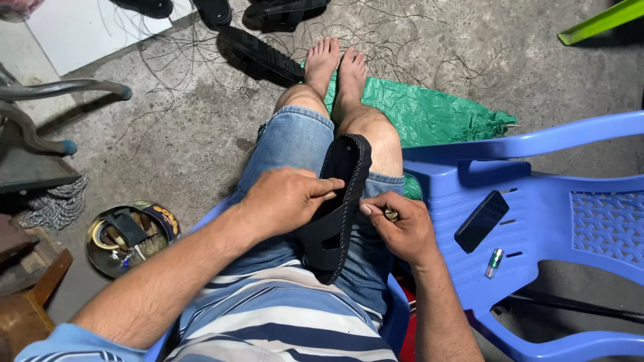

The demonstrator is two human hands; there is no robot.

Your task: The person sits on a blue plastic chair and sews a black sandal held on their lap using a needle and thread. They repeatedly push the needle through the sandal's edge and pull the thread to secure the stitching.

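Striped shirt and denim shorts fill the near edge, and the black sandal stands on edge in the lap between the thighs. Beside the person a blue plastic chair carries a dark phone and a small cylinder lighter. On the concrete floor lie a green plastic sheet, loose black threads, other black sandals and a round tin of tools.

The sandal's long axis runs away from the body, one end toward the knees, the other toward the belly, with its stitched rim facing the right hand.

The left hand is closed on the sandal's sole, fingers pressing its side. The right hand pinches a small brass-coloured tool against the rim. Good stitching here probably means clamping the sole steady and keeping the tool square to the edge.
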